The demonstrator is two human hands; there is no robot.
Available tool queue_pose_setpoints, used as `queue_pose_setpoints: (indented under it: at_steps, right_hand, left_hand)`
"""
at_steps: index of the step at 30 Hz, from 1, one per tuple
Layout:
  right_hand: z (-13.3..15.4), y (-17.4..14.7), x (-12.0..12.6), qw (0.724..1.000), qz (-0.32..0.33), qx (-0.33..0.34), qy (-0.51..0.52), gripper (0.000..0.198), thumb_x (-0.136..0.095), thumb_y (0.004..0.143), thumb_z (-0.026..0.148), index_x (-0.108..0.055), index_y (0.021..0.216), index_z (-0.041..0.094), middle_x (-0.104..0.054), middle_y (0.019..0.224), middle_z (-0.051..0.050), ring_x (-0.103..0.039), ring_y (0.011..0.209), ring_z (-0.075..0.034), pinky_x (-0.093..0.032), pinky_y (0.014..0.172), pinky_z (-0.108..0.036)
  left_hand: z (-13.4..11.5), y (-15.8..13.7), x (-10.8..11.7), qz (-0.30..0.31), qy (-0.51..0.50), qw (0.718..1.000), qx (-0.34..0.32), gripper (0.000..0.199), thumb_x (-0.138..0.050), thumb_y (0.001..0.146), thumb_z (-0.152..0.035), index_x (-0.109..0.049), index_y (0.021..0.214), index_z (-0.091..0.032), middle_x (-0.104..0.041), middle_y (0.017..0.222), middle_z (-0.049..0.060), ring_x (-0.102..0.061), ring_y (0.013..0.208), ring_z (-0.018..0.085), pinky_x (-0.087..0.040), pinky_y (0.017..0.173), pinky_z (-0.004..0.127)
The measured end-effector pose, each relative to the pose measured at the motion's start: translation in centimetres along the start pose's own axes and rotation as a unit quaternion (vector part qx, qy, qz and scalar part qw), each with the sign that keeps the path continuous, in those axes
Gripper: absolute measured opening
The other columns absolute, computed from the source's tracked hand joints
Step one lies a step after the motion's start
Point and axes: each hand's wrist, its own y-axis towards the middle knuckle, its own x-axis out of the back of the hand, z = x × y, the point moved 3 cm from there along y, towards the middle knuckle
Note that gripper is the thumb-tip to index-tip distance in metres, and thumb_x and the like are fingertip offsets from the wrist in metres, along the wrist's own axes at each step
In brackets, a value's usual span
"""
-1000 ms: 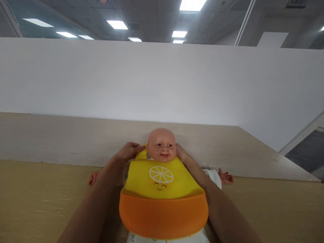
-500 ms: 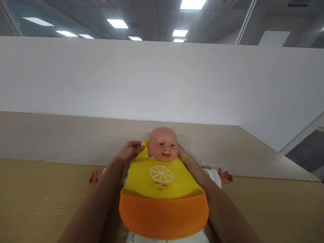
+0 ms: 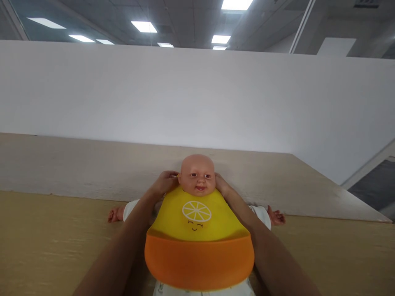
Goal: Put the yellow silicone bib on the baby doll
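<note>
A baby doll [image 3: 197, 166] lies on its back with its arms spread out. Over its chest is a bib [image 3: 191, 230], yellow above with a white citrus slice and a smiling face, and an orange catch pocket below. My left hand [image 3: 166, 182] is at the left side of the doll's neck, closed on the bib's yellow neck strap, a bit of which shows by the fingertips. On the other side, my right hand [image 3: 221, 184] reaches behind the doll's head. Its fingers are hidden there, so what they hold does not show.
The doll lies across two wooden surfaces, a yellowish one [image 3: 55, 238] in front and a paler one [image 3: 77, 164] behind. A white partition [image 3: 191, 98] rises at the back. Glass and ceiling lights show above it. The paler surface ends at a slanting edge on the right.
My left hand has moved inward, closer behind the doll's neck, taking the bib strap with it. The strap's end is now mostly hidden. My right hand stays nearly in place.
</note>
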Motion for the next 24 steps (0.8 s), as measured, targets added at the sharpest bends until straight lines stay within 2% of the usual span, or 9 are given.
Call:
queue_pose_setpoints:
  at_steps: [3,5,8,12,16,19,24]
  right_hand:
    - [-0.1,-0.3,0.1,0.998,0.014,-0.025,0.065,0.01,-0.06,0.057,0.027,-0.061,0.06,0.018,-0.064,0.061,-0.005,-0.058,0.062,-0.021,-0.047,0.059,-0.031]
    - [0.1,-0.4,0.4,0.997,0.014,-0.033,0.064,0.008,-0.06,0.053,0.021,-0.062,0.06,0.017,-0.065,0.06,-0.005,-0.058,0.058,-0.02,-0.046,0.057,-0.031]
    - [0.8,-0.4,1.2,0.998,0.019,-0.033,0.043,0.012,-0.062,0.052,0.019,-0.065,0.063,0.016,-0.066,0.061,-0.005,-0.057,0.055,-0.017,-0.045,0.054,-0.028]
    - [1.6,-0.5,2.0,0.998,0.033,-0.039,0.032,0.015,-0.064,0.052,0.018,-0.068,0.066,0.014,-0.066,0.062,-0.005,-0.057,0.056,-0.016,-0.043,0.054,-0.025]
    - [1.4,-0.1,2.2,0.999,0.012,-0.042,0.002,0.011,-0.06,0.052,0.014,-0.067,0.061,0.013,-0.063,0.055,-0.003,-0.054,0.052,-0.014,-0.041,0.052,-0.024]
    - [1.3,0.3,2.3,0.998,-0.01,-0.02,-0.052,0.009,-0.057,0.052,0.011,-0.065,0.055,0.012,-0.058,0.05,0.0,-0.047,0.048,-0.01,-0.036,0.048,-0.022]
    - [1.4,0.5,2.3,0.995,-0.027,-0.008,-0.098,0.012,-0.053,0.053,0.01,-0.065,0.053,0.012,-0.055,0.047,0.001,-0.044,0.047,-0.01,-0.033,0.048,-0.022]
  left_hand:
    - [-0.5,0.1,-0.3,-0.013,0.042,0.998,-0.047,0.024,-0.068,0.053,-0.021,-0.071,0.076,-0.014,-0.068,0.06,0.003,-0.062,0.065,0.021,-0.046,0.057,0.027]
    - [-0.7,0.2,-0.3,-0.018,0.071,0.995,-0.062,0.018,-0.067,0.054,-0.023,-0.071,0.068,-0.014,-0.067,0.059,0.002,-0.062,0.067,0.022,-0.046,0.058,0.027]
    - [-0.9,0.3,0.0,-0.025,0.1,0.992,-0.073,0.017,-0.065,0.055,-0.026,-0.072,0.064,-0.014,-0.065,0.058,0.001,-0.06,0.066,0.021,-0.045,0.058,0.027]
    - [-1.4,0.2,0.2,-0.048,0.128,0.987,-0.089,0.022,-0.06,0.056,-0.026,-0.074,0.068,-0.014,-0.067,0.061,-0.001,-0.058,0.064,0.017,-0.043,0.057,0.024]
    - [-1.7,0.3,0.6,-0.089,0.193,0.972,-0.098,0.026,-0.056,0.058,-0.025,-0.076,0.072,-0.015,-0.067,0.062,-0.002,-0.057,0.062,0.016,-0.041,0.055,0.022]
    - [-1.8,0.4,0.8,-0.115,0.227,0.962,-0.099,0.026,-0.055,0.059,-0.023,-0.076,0.071,-0.015,-0.068,0.062,-0.001,-0.058,0.061,0.016,-0.041,0.054,0.022]
    - [-1.6,0.6,0.8,-0.118,0.208,0.968,-0.081,0.028,-0.052,0.058,-0.025,-0.075,0.069,-0.015,-0.067,0.059,0.0,-0.056,0.057,0.016,-0.041,0.054,0.023]
